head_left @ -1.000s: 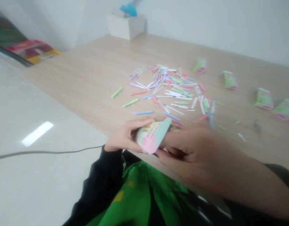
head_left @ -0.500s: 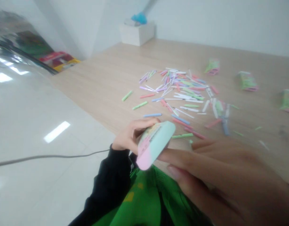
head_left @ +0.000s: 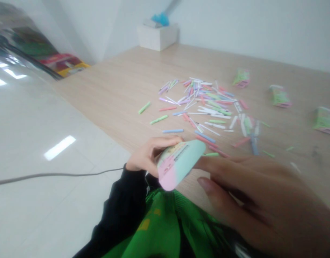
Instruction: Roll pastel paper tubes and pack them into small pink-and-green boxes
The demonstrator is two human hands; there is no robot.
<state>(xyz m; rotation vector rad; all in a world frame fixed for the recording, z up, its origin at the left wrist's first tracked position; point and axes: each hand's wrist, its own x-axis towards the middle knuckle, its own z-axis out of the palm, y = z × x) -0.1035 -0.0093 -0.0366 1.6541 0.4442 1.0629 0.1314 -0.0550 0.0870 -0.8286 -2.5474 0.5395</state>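
A small pink-and-mint box [head_left: 178,166] with rounded corners and blurred print is gripped along its left side by my left hand [head_left: 147,156]. Fingers wrap behind it, so its back is hidden. My right hand [head_left: 262,193] is large and close to the camera on the right. Its index fingertip reaches the right edge of the box, partly behind it, and I cannot tell if they touch. The thumb is spread away from the index finger. Just beyond the hands, slim pastel sticks [head_left: 205,138] lie on the wooden table [head_left: 122,82].
Many pastel and white sticks [head_left: 205,96] lie scattered across the table's middle. Three green-and-pink boxes [head_left: 241,78] stand in a row at the right. At the back is a white box [head_left: 156,37] with a blue item on it. A grey cable [head_left: 60,175] crosses over the floor at left.
The box in my left hand has turned, showing more of its printed face. My right hand has shifted slightly right, its thumb opening away from the index finger. The view has tilted slightly.
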